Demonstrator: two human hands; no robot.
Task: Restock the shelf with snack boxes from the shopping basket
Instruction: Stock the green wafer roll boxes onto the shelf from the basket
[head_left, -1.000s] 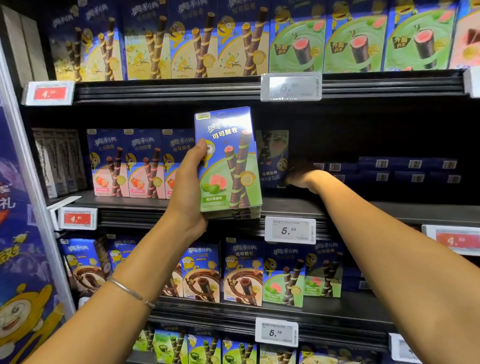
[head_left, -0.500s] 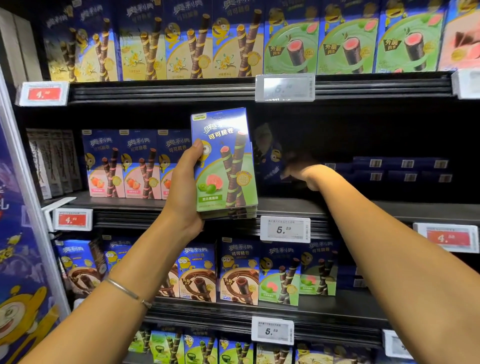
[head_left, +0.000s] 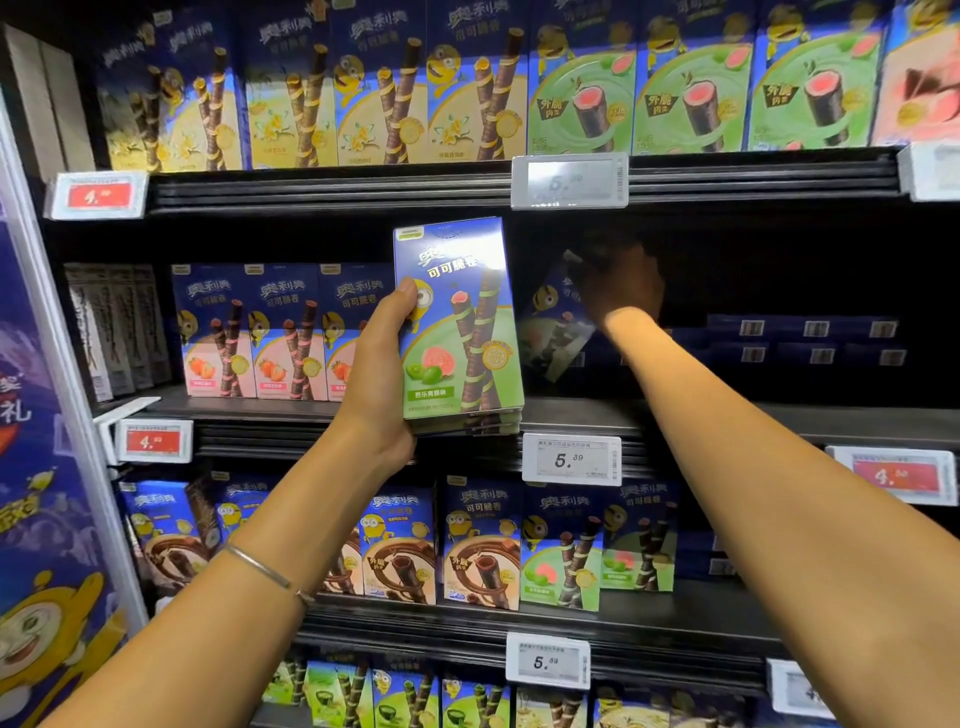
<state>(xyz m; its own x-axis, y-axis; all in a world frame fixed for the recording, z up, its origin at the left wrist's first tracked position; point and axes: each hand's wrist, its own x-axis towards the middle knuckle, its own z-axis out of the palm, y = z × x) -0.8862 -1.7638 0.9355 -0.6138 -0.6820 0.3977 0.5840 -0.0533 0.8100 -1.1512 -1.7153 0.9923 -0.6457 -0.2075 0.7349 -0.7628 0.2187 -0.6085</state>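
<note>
My left hand (head_left: 382, 379) grips a small stack of blue-and-green guava wafer-roll boxes (head_left: 460, 322), held upright in front of the middle shelf (head_left: 571, 410). My right hand (head_left: 621, 283) reaches deep into the dark middle shelf and holds the top of another green box (head_left: 553, 322), which is tilted to the left there. The shopping basket is out of view.
Three pink strawberry boxes (head_left: 254, 332) stand left of the stack on the middle shelf. Dark flat boxes (head_left: 805, 343) lie at the back right. Yellow and green boxes fill the top shelf (head_left: 467, 83). Chocolate and green boxes (head_left: 478, 545) line the lower shelf. Price tags (head_left: 570, 460) hang on the shelf edges.
My right hand has risen inside the shelf and the box it holds has tipped from upright to a leftward tilt. The left hand's stack has stayed in about the same place.
</note>
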